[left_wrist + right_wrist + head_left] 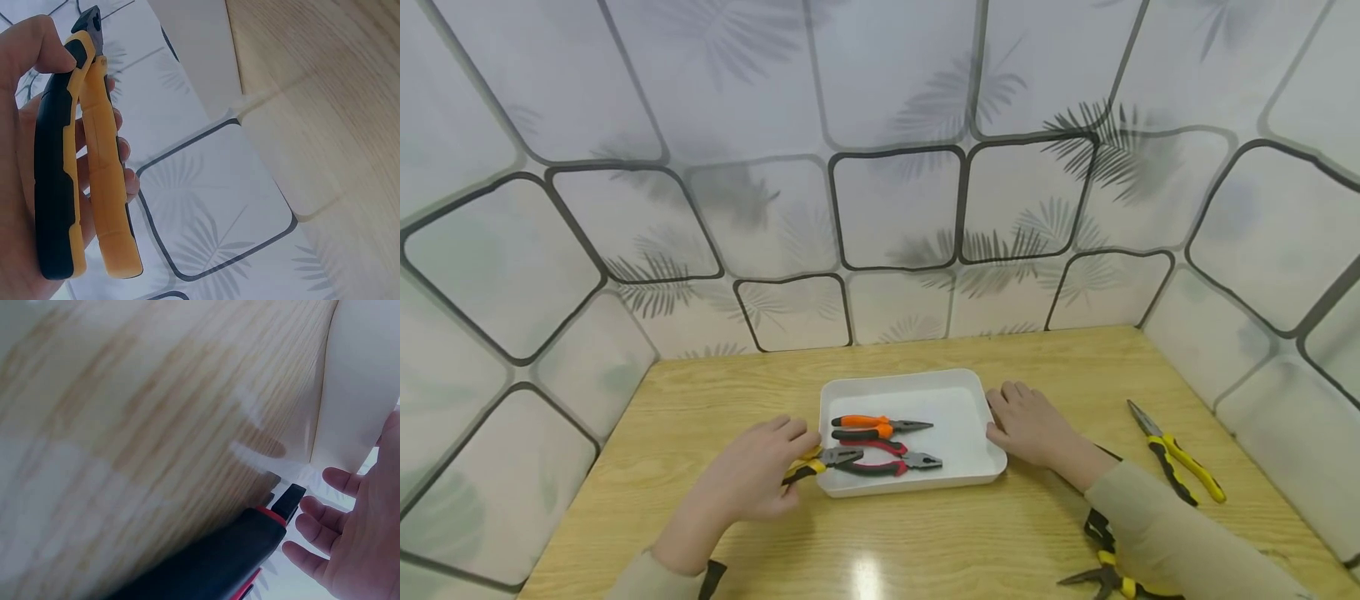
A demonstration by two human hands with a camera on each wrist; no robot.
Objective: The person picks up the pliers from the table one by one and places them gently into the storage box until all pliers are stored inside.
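Note:
My left hand [767,467] grips yellow-and-black pliers [103,169], fingers and thumb around the handles. Their head reaches over the tray's left rim, above the handles of red-and-black pliers [917,460]. Those lie in the white tray [955,400], just below orange-and-black long-nose pliers [868,428]. At the tray's right side rests my right hand [1030,421], its thumb near the rim and its fingers loosely bent, holding nothing. A black tool handle with red edging [212,556] shows close to the right fingers in the right wrist view; the forearm mostly hides it from above.
Yellow-and-black long-nose pliers [1172,454] lie on the wooden table [722,400] at the far right. Another yellow-and-black pair [1105,575] sits near the front, partly under the right sleeve [1180,533]. Patterned panels [895,208] enclose the table's back and sides.

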